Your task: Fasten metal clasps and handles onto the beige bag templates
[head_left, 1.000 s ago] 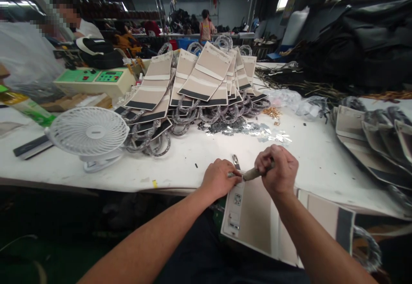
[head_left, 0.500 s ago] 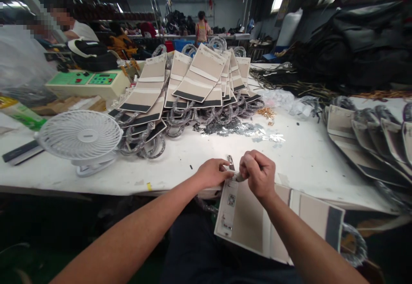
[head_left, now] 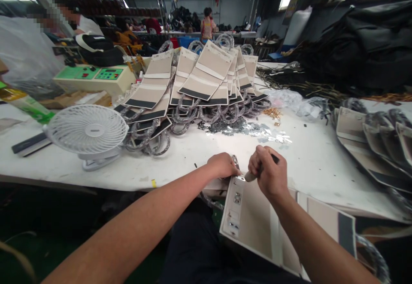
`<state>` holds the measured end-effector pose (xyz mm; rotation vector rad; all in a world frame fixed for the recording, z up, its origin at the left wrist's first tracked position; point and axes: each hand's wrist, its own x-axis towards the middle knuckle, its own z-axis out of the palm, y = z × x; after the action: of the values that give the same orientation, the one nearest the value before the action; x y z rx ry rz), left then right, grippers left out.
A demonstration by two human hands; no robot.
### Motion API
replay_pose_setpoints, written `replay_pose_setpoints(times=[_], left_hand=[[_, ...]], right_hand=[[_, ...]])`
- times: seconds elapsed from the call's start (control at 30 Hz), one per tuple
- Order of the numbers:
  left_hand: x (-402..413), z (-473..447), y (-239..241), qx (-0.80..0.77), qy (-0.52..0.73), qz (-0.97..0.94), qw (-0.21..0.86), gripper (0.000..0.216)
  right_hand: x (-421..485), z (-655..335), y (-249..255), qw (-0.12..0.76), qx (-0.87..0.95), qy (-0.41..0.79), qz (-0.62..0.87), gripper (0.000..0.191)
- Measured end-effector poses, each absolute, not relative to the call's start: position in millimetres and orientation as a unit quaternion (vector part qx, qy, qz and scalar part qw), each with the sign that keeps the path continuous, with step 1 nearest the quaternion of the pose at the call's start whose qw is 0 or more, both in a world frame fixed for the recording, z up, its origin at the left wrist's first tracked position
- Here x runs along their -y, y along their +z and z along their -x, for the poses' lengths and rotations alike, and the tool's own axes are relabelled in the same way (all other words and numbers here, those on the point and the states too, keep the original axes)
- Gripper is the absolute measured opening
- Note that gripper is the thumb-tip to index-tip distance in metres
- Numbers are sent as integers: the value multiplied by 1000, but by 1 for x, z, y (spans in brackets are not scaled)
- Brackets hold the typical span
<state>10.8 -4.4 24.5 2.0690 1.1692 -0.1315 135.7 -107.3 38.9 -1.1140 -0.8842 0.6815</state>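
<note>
A beige bag panel (head_left: 257, 219) with a white trim and a dark end band slopes from the table edge toward my lap, a plastic-wrapped handle (head_left: 373, 254) at its right end. My left hand (head_left: 222, 166) is closed at its upper left corner, fingertips pinching the edge. My right hand (head_left: 270, 172) is a fist around a short tool with a stubby grey handle (head_left: 251, 176), slanted down at that corner; its working tip is hard to make out. Metal fittings (head_left: 237, 197) lie along the panel's left strip. Just beyond the left fingertips is a shiny metal piece (head_left: 235, 161).
Stacked bag panels (head_left: 206, 73) with wrapped handles fill the table's back; more panels (head_left: 350, 125) stand at right. Dark and silvery metal strips (head_left: 238, 127) lie before the stack, gold-coloured bits (head_left: 273, 112) beside them. A white fan (head_left: 90, 129) stands left. People work farther back.
The whole view has shifted slightly. The left fingers have drawn closer together at the panel's corner. My right fist has tilted, showing more of the tool, still at the corner.
</note>
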Motion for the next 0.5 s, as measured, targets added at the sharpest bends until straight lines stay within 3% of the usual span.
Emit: replay_pose_setpoints(times=[0.5], left_hand=[[0,-4,15,-449,-28,-795,407,21]], right_hand=[[90,-126,52,673,444,325,495,44]])
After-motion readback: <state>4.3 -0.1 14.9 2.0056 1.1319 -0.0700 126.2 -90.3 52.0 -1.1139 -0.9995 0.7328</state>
